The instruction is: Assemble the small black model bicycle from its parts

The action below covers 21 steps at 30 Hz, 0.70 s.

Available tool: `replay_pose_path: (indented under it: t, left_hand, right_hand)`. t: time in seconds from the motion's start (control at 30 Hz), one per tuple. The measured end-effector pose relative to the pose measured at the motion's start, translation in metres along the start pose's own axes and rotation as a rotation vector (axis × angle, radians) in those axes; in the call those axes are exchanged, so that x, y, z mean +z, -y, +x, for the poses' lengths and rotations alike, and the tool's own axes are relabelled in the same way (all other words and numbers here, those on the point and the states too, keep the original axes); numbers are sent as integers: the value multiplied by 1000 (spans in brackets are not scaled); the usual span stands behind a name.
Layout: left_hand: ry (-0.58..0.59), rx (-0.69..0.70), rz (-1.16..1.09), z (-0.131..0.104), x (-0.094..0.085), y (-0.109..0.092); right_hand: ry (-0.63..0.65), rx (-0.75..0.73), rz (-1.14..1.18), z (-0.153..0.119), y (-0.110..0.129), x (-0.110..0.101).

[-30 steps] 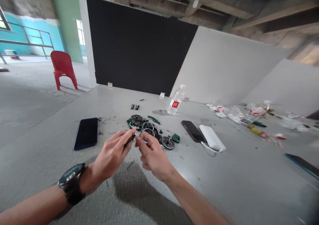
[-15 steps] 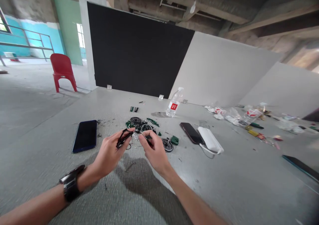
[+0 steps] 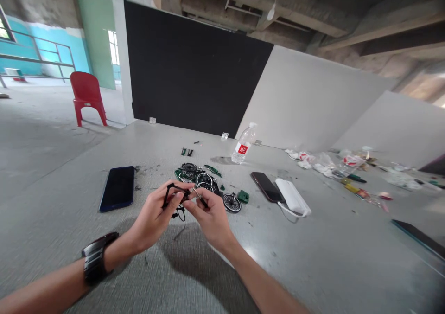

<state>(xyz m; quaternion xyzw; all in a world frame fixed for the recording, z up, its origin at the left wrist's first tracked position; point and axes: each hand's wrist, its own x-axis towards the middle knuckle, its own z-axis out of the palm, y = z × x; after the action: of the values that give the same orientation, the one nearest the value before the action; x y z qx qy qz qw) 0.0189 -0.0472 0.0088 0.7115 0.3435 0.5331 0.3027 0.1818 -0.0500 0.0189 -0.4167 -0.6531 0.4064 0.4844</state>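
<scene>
Pinched between the fingers and thumb of my left hand (image 3: 157,214) is a black model bicycle frame (image 3: 168,194), its far end partly covered by fingertips. My right hand (image 3: 212,216) is closed on a small screwdriver (image 3: 201,200) with a silver shaft and dark handle; its tip is close to the frame. The fingertips of both hands meet at the frame. Just beyond them lies a pile of model parts: spoked wheels (image 3: 204,180), green pieces (image 3: 212,170) and dark bits. Another spoked wheel (image 3: 232,203) and a green block (image 3: 243,196) lie right of my right hand.
A dark phone or tablet (image 3: 117,189) lies at left. At right are a phone (image 3: 267,187) and a white power bank (image 3: 294,197) with a cable. A water bottle (image 3: 244,143) stands behind the parts. Wrappers and litter (image 3: 327,163) spread farther right. A red chair (image 3: 86,96) stands far left.
My hands have come together. The right fingertips now touch the frame, and the screwdriver has turned so that its shaft points up and left. The view has shifted slightly.
</scene>
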Motion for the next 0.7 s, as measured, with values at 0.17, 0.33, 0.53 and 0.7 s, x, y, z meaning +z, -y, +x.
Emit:
replay_pose_path:
  t: [0.17, 0.33, 0.53, 0.7]
  left_hand:
    - [-33, -5, 22, 1, 1, -1]
    - [-69, -32, 25, 2, 2, -4]
    - [-54, -136, -82, 5, 0, -5]
    - [14, -302, -402, 7, 1, -4]
  right_hand:
    - [-13, -22, -16, 0, 2, 0]
    - [-29, -30, 20, -2, 4, 2]
    - [-35, 53, 19, -4, 7, 3]
    - [-79, 133, 163, 1, -1, -2]
